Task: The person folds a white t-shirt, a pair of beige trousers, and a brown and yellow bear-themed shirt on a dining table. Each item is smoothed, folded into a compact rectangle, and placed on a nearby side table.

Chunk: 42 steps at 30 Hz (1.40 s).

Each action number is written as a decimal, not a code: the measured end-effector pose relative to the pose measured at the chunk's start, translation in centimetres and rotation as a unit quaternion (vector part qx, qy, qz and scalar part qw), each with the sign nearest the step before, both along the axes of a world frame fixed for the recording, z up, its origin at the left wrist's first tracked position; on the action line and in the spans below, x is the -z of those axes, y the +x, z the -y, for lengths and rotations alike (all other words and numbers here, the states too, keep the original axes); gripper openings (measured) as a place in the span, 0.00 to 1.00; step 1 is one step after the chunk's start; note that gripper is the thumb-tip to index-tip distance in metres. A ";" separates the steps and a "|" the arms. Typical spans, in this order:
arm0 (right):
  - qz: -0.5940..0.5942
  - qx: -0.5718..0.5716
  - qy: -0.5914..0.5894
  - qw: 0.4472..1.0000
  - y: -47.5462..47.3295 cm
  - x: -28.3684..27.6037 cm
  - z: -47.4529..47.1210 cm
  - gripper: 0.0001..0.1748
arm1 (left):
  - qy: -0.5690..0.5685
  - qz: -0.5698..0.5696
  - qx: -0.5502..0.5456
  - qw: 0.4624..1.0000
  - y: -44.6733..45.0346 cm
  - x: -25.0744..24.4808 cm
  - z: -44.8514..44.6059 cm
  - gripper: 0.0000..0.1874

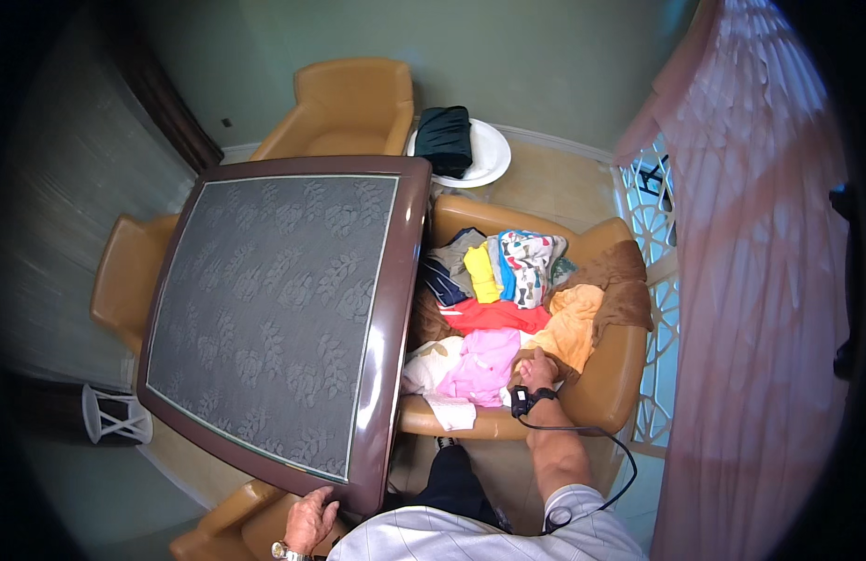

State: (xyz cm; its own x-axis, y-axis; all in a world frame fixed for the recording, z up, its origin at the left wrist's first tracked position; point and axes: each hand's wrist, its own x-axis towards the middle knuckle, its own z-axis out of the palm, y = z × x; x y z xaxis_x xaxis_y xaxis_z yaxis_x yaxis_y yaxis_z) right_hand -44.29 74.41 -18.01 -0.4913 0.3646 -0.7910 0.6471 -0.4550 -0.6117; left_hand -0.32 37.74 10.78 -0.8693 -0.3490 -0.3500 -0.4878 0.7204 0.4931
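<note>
My right hand (538, 370), with a strapped device at its wrist, reaches into the pile of clothes on a tan leather armchair (618, 379). It lies by a brown cloth, between a pink garment (483, 361) and an orange cloth (574, 319); whether its fingers grip any fabric cannot be told. Further back on the seat are a red garment (499, 317), a yellow folded cloth (482, 273) and a bow-tie-print garment (527, 263). My left hand (311, 520), wearing a watch, rests at the near corner of the table (366, 484), fingers slightly apart and holding nothing.
The dark wooden table with a grey patterned top fills the left. More tan armchairs (356, 98) stand around it. A dark folded bundle (443, 144) lies on a round white stool (499, 158). Pink curtains (748, 280) and a white lattice screen (650, 393) are at the right.
</note>
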 end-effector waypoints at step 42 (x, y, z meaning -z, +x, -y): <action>-0.429 -0.634 0.243 0.596 26.8 -24.8 29.0 0.16 | 0.670 -0.228 -0.362 0.606 9.0 13.7 20.2 0.29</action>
State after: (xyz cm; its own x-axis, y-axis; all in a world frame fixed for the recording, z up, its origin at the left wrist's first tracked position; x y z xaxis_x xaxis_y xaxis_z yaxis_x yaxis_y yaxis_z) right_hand -17.53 45.37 6.80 -0.7636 -0.6457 -0.0036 -0.3619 0.4325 -0.8258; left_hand 8.73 17.52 -2.91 -0.7709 -0.3651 -0.5219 -0.0288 -0.7986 0.6012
